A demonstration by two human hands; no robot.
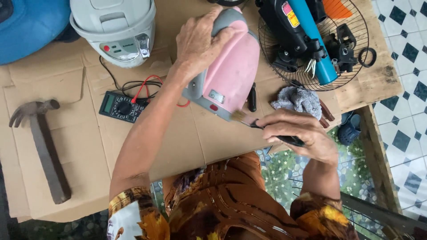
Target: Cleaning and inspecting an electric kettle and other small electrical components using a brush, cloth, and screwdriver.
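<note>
Right hand (302, 135) grips bristled brush (267, 129); left hand (200, 42) steadies glossy pink appliance (231, 73).

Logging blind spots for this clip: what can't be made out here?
- Head view: the pink appliance's top sits under the left hand.
- The brush handle is wrapped by the right hand; its bristles are blurred.
- The multimeter dial setting is too small.
- The blue object is cut off by the frame edge.
</note>
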